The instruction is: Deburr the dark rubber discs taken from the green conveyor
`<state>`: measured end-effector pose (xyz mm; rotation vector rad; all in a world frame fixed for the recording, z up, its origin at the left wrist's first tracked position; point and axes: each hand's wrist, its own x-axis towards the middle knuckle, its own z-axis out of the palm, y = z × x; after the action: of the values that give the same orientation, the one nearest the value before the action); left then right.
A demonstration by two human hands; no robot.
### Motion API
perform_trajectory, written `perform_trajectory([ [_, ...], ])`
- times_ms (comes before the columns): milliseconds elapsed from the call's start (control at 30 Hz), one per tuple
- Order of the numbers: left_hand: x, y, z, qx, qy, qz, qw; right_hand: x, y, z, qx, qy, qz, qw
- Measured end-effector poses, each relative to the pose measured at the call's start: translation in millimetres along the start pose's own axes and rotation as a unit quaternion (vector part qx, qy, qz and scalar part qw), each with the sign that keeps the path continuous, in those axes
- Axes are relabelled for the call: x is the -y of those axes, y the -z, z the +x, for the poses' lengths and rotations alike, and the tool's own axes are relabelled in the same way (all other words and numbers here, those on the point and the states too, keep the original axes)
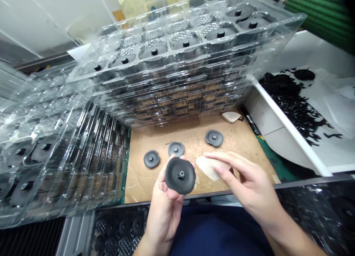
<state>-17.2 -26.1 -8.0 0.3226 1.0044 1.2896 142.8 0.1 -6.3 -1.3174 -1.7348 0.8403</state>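
My left hand [166,208] grips a black rubber disc [187,178] with a small raised stub at its centre, its dished face turned up toward me. In my right hand [244,178], thumb and fingers pinch a folded off-white cloth pad [208,166], held just right of the disc and apart from it. Three similar discs lie on the cardboard: one at the left [151,159], another disc [176,149] just behind the held one, and a third disc [214,137] farther right.
Stacked clear plastic trays [177,60] holding discs rise behind the cardboard [146,182]; more trays [55,152] stand at left. A white bin [288,123] at right contains black scraps [288,97]. Another off-white pad [231,116] and a marker [249,120] lie near its wall.
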Motion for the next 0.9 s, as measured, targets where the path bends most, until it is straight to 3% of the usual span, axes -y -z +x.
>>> perform_trajectory([
  [67, 0.3, 0.2, -0.7, -0.010, -0.019, 0.002, 1.000, 22.8, 3.9, 3.0, -0.005, 0.079, -0.014, 0.997],
  [133, 0.4, 2.3, -1.0, -0.026, -0.018, 0.010, 0.999, 32.8, 4.4, 2.2, 0.054, 0.120, 0.001, 0.991],
  [233, 0.9, 5.2, -0.5, -0.030, -0.017, 0.013, 0.999, 29.3, 4.2, -0.4, 0.107, 0.076, 0.064, 0.989],
  [333, 2.2, 3.5, 1.4, -0.023, -0.033, 0.002, 0.999, 23.9, 4.5, -0.6, 0.008, 0.022, 0.054, 0.998],
  [400, 2.7, 1.2, 3.0, -0.014, -0.032, -0.004, 0.999, 26.0, 5.0, 0.7, -0.012, 0.036, 0.035, 0.999],
  [500, 2.0, 0.3, 4.4, -0.010, -0.018, -0.003, 1.000, 29.3, 6.7, 2.8, 0.103, 0.053, 0.082, 0.990],
  [567, 0.5, 2.0, 4.3, -0.024, -0.010, 0.000, 1.000, 21.1, 6.0, 1.7, 0.162, 0.019, 0.130, 0.978],
  [600, -0.4, 3.1, 4.0, -0.032, -0.010, -0.002, 0.999, 12.0, 4.0, -0.1, 0.156, -0.005, 0.129, 0.979],
  [700, -2.9, 6.1, 2.8, -0.053, -0.016, -0.022, 0.998, -31.2, -9.7, -9.9, 0.054, -0.069, 0.044, 0.995],
  [800, -3.5, 7.1, 2.0, -0.041, -0.002, -0.027, 0.999, -68.9, -24.0, -17.7, 0.043, -0.081, -0.002, 0.996],
  [900, -0.6, 5.0, 2.1, -0.023, 0.009, -0.016, 1.000, -62.5, -25.0, -13.9, 0.049, -0.075, -0.004, 0.996],
])
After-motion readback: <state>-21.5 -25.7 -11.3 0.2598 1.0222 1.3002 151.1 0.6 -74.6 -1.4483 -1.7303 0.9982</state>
